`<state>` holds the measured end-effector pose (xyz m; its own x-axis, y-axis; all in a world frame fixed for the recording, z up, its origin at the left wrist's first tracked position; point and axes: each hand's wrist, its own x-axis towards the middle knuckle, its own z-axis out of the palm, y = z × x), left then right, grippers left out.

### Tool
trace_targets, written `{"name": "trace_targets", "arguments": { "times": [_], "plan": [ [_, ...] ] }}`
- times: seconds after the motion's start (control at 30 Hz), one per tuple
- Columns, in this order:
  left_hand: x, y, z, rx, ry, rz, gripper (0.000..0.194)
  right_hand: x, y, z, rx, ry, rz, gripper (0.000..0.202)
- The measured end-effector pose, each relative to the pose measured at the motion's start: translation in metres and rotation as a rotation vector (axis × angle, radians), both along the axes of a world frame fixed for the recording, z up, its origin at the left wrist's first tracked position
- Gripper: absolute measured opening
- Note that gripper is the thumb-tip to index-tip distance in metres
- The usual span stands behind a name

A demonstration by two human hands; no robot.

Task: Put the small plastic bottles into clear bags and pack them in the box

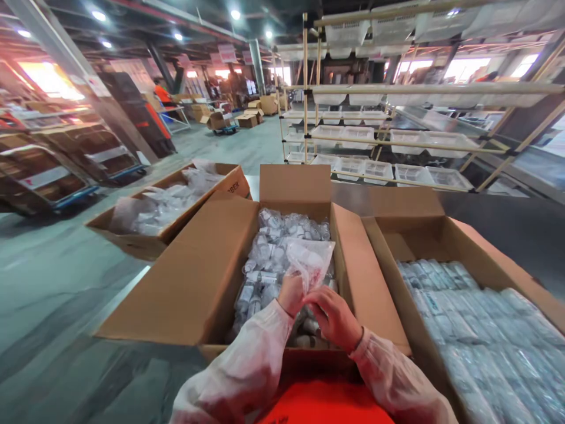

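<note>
A translucent plastic bag (312, 257) is held up over the open cardboard box (229, 277) in front of me. My left hand (291, 293) is closed at the bag's lower left, its fingertips partly hidden by the plastic. Thumb and fingers of my right hand (334, 316) pinch the bag's bottom edge, close beside the left. Something white shows through the film, too blurred to name. Beneath both hands, the box holds many small clear-wrapped pieces (260, 288) with white parts, lying loose.
To the right stands a box (375, 247) with rows of clear-wrapped packs (481, 318). At left, another carton (132, 238) holds plastic-wrapped items. A rack (305, 88) with white baskets rises behind. Loaded carts (57, 171) stand far left.
</note>
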<state>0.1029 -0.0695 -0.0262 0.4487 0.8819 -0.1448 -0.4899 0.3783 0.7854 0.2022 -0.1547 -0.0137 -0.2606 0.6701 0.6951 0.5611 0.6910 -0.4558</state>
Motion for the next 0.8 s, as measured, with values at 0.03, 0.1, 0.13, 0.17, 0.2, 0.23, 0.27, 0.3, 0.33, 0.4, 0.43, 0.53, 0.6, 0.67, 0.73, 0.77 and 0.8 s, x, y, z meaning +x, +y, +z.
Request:
{"name": "trace_targets", "arguments": {
  "times": [0.03, 0.1, 0.13, 0.17, 0.2, 0.23, 0.27, 0.3, 0.33, 0.4, 0.43, 0.53, 0.6, 0.67, 0.73, 0.77, 0.8],
  "plan": [
    [0.001, 0.0, 0.0, -0.002, -0.01, 0.027, 0.01, -0.001, 0.0, -0.001, -0.012, 0.002, 0.008, 0.022],
    [0.001, -0.001, -0.002, -0.007, -0.029, 0.066, 0.007, -0.003, -0.001, -0.003, -0.029, 0.013, 0.019, 0.02],
    [0.0, -0.002, -0.003, -0.014, -0.035, 0.078, 0.005, -0.005, -0.001, -0.005, -0.035, 0.016, 0.029, 0.019],
    [-0.001, -0.002, -0.005, -0.022, -0.038, 0.09, 0.005, -0.008, -0.002, -0.006, -0.039, 0.017, 0.042, 0.019],
    [-0.003, -0.002, -0.006, -0.032, -0.039, 0.103, 0.006, -0.01, -0.002, -0.007, -0.042, 0.016, 0.056, 0.018],
    [-0.004, -0.002, -0.008, -0.042, -0.042, 0.122, 0.008, -0.012, -0.003, -0.008, -0.046, 0.015, 0.068, 0.017],
    [-0.006, -0.002, -0.009, -0.054, -0.047, 0.139, 0.009, -0.014, -0.003, -0.009, -0.051, 0.017, 0.079, 0.017],
    [-0.007, -0.002, -0.01, -0.067, -0.057, 0.153, 0.01, -0.016, -0.003, -0.009, -0.055, 0.018, 0.088, 0.017],
    [-0.008, -0.002, -0.01, -0.078, -0.068, 0.161, 0.011, -0.017, -0.003, -0.009, -0.058, 0.017, 0.099, 0.018],
    [-0.009, -0.004, -0.008, -0.097, -0.092, 0.157, 0.011, -0.02, -0.002, -0.01, -0.062, 0.004, 0.122, 0.019],
    [-0.009, -0.005, -0.006, -0.107, -0.109, 0.138, 0.011, -0.021, -0.002, -0.01, -0.064, -0.006, 0.131, 0.019],
    [-0.01, -0.009, 0.0, -0.127, -0.19, 0.042, 0.021, -0.027, -0.003, -0.013, -0.078, -0.019, 0.129, 0.019],
    [-0.016, -0.013, 0.004, -0.117, -0.228, -0.056, 0.029, -0.028, -0.008, -0.013, -0.094, -0.012, 0.128, 0.019],
    [-0.027, -0.014, 0.007, -0.038, -0.178, -0.187, 0.035, -0.023, -0.014, -0.005, -0.136, -0.036, 0.165, 0.018],
    [-0.042, -0.014, 0.013, 0.164, -0.013, -0.403, 0.04, -0.008, -0.018, 0.012, -0.193, -0.029, 0.18, 0.014],
    [-0.05, -0.013, 0.018, 0.295, 0.097, -0.52, 0.041, 0.003, -0.018, 0.022, -0.214, 0.002, 0.148, 0.013],
    [-0.058, -0.012, 0.024, 0.416, 0.199, -0.607, 0.041, 0.016, -0.015, 0.032, -0.231, 0.061, 0.091, 0.016]
  ]
}}
